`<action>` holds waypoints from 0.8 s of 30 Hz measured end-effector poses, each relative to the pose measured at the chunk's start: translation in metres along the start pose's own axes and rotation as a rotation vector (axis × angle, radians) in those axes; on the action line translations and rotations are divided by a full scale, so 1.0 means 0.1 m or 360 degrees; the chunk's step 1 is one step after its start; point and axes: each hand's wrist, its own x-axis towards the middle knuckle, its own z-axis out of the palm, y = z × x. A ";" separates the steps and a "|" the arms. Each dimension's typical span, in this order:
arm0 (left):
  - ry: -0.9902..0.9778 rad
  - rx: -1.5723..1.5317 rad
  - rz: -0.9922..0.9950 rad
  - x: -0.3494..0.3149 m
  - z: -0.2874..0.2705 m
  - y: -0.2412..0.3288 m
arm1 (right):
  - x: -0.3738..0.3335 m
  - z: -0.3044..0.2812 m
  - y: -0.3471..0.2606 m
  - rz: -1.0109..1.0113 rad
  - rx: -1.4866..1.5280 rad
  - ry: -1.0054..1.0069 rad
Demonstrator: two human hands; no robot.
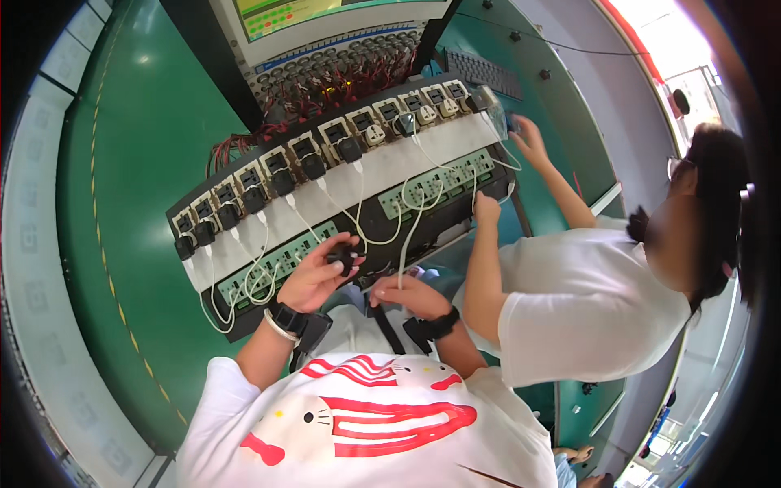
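Watching remotely, I note the left hand gripping a black adapter before the socket row, the right hand apparently pinching a white cable, which could snag neighbouring cords if tugged.

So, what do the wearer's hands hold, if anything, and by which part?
The left hand holds a black block by its sides, between thumb and fingers. A white cable meets the right hand; whether it is gripped cannot be told.
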 end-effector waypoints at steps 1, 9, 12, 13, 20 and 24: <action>-0.0027 0.0388 0.0141 -0.01 0.04 0.01 | -0.14 0.08 -0.18 -0.0207 0.0176 -0.0043; 0.0111 0.1117 0.0282 -0.02 0.21 0.01 | -0.12 0.33 -0.66 -0.0590 0.0839 0.0289; 0.0134 0.0614 0.0059 0.02 0.20 -0.04 | -0.01 0.32 -0.56 -0.0646 0.0963 0.0446; 0.0079 0.0964 0.0182 0.04 0.19 -0.06 | 0.03 0.31 -0.53 -0.0656 0.0967 0.0482; 0.0156 0.0245 -0.0016 0.04 0.08 -0.16 | 0.09 0.30 -0.41 -0.0687 0.0663 0.0658; 0.0517 0.0963 0.0186 0.13 0.08 -0.28 | 0.11 0.36 -0.38 -0.0606 0.0566 0.0607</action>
